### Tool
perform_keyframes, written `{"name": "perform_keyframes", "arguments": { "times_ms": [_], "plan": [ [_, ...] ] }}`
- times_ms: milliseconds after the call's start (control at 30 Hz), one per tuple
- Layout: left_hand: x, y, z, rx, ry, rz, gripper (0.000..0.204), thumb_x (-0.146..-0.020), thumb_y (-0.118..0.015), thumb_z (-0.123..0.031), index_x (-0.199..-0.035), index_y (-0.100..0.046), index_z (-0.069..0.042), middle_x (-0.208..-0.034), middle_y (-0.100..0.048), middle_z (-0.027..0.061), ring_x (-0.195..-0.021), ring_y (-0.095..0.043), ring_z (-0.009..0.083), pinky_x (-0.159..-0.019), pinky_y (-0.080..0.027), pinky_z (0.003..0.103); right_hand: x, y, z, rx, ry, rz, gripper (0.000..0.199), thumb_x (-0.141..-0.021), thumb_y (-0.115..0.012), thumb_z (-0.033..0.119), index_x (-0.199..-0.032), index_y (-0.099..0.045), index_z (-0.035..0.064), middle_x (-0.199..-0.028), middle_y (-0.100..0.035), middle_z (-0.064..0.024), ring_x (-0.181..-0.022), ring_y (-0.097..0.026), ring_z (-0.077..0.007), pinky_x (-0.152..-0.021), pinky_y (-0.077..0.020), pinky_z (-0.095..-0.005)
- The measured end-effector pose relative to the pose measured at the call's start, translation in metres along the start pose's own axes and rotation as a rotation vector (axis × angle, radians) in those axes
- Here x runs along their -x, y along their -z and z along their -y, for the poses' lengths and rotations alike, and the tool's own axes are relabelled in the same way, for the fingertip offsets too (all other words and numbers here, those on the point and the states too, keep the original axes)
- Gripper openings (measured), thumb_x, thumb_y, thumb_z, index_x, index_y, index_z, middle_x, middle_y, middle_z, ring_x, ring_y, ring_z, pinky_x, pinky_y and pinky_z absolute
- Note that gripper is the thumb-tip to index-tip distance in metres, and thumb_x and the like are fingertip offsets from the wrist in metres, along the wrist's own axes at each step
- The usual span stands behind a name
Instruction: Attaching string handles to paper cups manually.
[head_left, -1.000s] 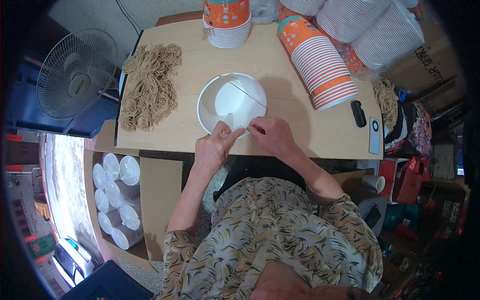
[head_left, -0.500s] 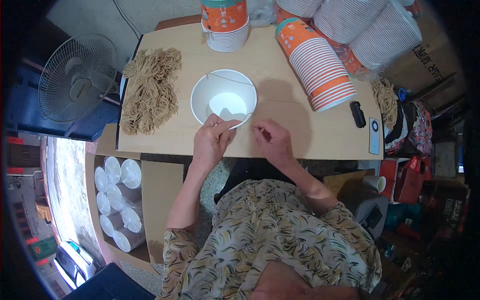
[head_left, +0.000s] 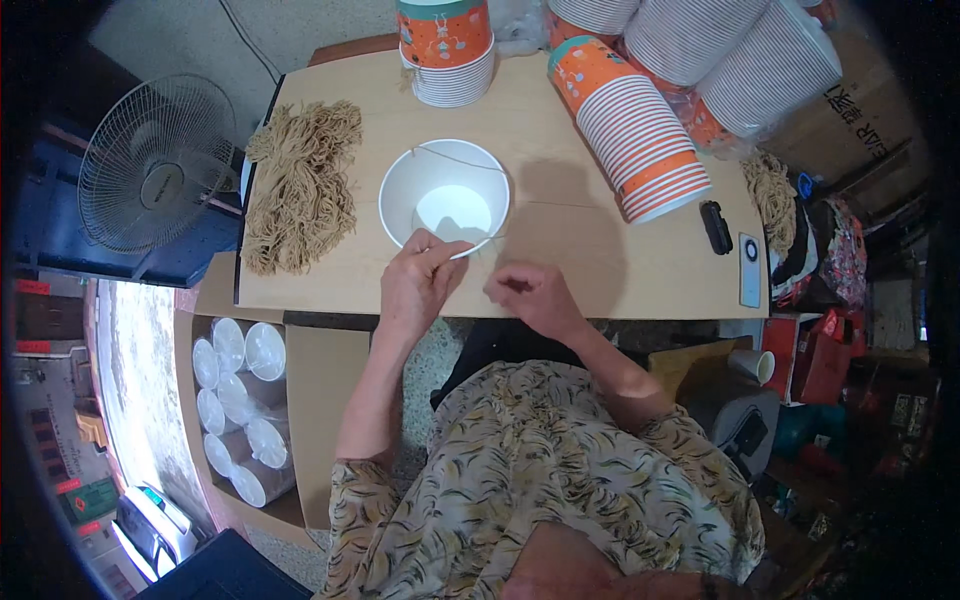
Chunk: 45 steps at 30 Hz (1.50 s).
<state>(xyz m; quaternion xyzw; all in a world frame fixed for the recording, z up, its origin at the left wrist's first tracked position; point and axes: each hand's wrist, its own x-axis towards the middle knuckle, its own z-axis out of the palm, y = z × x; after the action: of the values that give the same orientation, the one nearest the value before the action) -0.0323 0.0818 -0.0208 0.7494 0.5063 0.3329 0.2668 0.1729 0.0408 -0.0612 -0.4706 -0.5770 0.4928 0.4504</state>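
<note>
A round white paper tub (head_left: pixel 400 205) stands open side up on the table in front of me. A thin tan cord (head_left: pixel 455 158) runs across its far rim, and a short cord end (head_left: pixel 495 238) sticks out at the near rim. My left hand (head_left: pixel 415 285) pinches this near rim between thumb and fingers. Just right of the tub and nearer to me, my right hand (head_left: pixel 538 298) is curled above the table edge with its fingertips together. Whatever they may hold is too small to make out.
A bundle of tan cords (head_left: pixel 300 190) lies left on the table (head_left: pixel 450 295). Nested orange-and-white tubs (head_left: pixel 640 140) lie at the right, with another stack (head_left: pixel 450 60) at the back. A black clip-like object (head_left: pixel 716 228) and a white remote (head_left: pixel 749 270) are near the right edge. A fan (head_left: pixel 160 180) stands left.
My right hand has moved slightly left and toward me, its fingers drawn closer together. My left hand stays on the tub's rim.
</note>
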Motion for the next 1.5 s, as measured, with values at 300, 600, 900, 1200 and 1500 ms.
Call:
{"name": "perform_keyframes", "arguments": {
  "times_ms": [300,600,900,1200,1500],
  "plan": [
    [0.079,-0.004,0.022,0.107,-0.165,-0.253,0.009,-0.088,-0.071,0.002,-0.097,-0.068,0.002,-0.096,-0.067,0.0122,-0.073,-0.065,0.0179,-0.058,-0.050,0.025,0.029,0.040,-0.010,0.170,-0.050,-0.024,0.008,-0.094,-0.069,0.005,-0.095,-0.067,-0.0021,-0.085,-0.064,-0.0023,-0.073,-0.055,-0.0056,-0.063,-0.0444,-0.0230],
    [0.211,-0.128,0.111,0.568,0.815,0.449,0.075,-0.101,-0.058,-0.047,-0.157,-0.028,-0.007,-0.155,-0.041,0.0242,-0.144,-0.040,0.0343,-0.117,-0.032,0.037,0.036,0.031,-0.021,0.098,-0.059,-0.013,0.007,-0.096,-0.065,0.004,-0.095,-0.067,-0.0024,-0.085,-0.063,-0.0004,-0.073,-0.055,-0.0039,-0.065,-0.0452,-0.0213],
    [0.167,-0.124,0.081,-0.047,-0.196,0.549,0.080,-0.076,-0.070,-0.001,-0.149,-0.048,-0.025,-0.162,-0.030,0.0106,-0.152,-0.023,0.0395,-0.120,-0.019,0.062,0.037,0.019,-0.015,0.128,0.005,-0.035,0.014,-0.093,-0.069,0.013,-0.095,-0.068,-0.0006,-0.080,-0.064,-0.0046,-0.071,-0.056,-0.0084,-0.064,-0.0463,-0.0256],
    [0.148,-0.104,0.060,-0.150,-0.360,0.636,0.055,-0.083,-0.064,-0.010,-0.137,-0.059,-0.020,-0.135,-0.053,0.0089,-0.134,-0.044,0.0326,-0.111,-0.036,0.050,0.043,0.021,-0.004,0.149,0.018,-0.032,0.013,-0.094,-0.068,0.013,-0.097,-0.068,-0.0003,-0.081,-0.064,-0.0050,-0.072,-0.057,-0.0090,-0.064,-0.0468,-0.0269],
    [0.155,-0.097,0.057,-0.215,-0.390,0.458,0.045,-0.090,-0.061,-0.017,-0.134,-0.060,-0.013,-0.120,-0.060,0.0134,-0.110,-0.059,0.0320,-0.097,-0.050,0.042,0.041,0.030,0.013,0.198,0.076,-0.044,0.010,-0.095,-0.065,0.009,-0.098,-0.068,-0.0008,-0.082,-0.065,-0.0040,-0.073,-0.059,-0.0093,-0.064,-0.0482,-0.0273]
  ]
}}
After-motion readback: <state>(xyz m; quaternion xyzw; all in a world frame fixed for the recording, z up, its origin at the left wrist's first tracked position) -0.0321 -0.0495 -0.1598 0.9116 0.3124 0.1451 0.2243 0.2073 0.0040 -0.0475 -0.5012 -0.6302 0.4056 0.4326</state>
